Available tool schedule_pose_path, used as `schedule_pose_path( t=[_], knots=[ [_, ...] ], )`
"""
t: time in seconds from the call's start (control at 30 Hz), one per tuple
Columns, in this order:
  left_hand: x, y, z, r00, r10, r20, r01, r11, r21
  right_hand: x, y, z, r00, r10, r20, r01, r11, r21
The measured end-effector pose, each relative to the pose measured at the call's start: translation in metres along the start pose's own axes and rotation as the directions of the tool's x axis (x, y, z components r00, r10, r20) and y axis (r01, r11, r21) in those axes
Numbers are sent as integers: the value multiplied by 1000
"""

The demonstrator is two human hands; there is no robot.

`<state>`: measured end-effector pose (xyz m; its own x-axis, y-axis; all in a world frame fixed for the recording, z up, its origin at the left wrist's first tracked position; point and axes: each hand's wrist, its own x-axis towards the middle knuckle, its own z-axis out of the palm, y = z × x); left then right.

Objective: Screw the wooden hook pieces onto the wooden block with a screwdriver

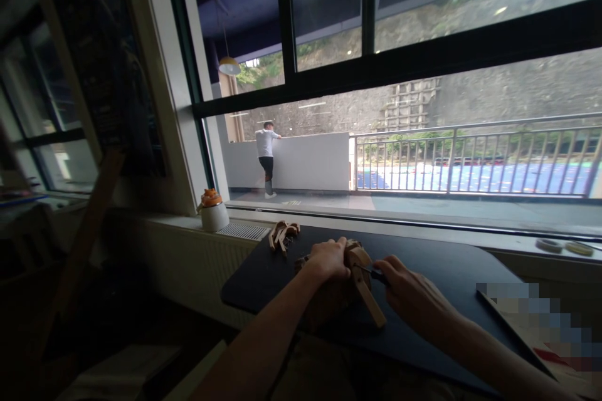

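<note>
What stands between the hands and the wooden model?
Nothing visible. The left hand grips the wooden model from above, and the right hand holds a dark tool right against it.

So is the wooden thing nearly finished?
Partly, it seems. Done: several wooden parts already hang together as one wooden model. In hand: the left hand grips it on the dark table, while the right hand presses a thin dark tool against it. Left: a few loose wooden pieces lie apart farther back, so there is probably more to add.
</note>
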<state>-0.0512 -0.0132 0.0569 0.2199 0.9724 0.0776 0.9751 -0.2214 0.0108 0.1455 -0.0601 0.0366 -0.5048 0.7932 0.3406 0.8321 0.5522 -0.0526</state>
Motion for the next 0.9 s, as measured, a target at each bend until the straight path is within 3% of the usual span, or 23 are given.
schedule_pose_path(
  t=[0.23,0.4,0.53,0.73,0.9],
  knots=[
    [-1,1,-1,1000,4,-4,-4,1000,12,-4,9,1,985,-167,-52,164,985,-52],
    [-2,2,-1,1000,-2,11,2,1000,6,0,10,15,996,-29,-82,30,999,14],
    [0,0,-1,1000,-3,24,4,1000,-16,1,7,25,995,98,-20,-93,979,184],
    [7,-17,-7,993,68,94,-58,993,-108,0,16,27,993,102,53,-115,899,422],
    [16,-29,-7,979,150,137,-120,971,-208,-15,33,50,987,156,34,-151,839,523]
  ],
)
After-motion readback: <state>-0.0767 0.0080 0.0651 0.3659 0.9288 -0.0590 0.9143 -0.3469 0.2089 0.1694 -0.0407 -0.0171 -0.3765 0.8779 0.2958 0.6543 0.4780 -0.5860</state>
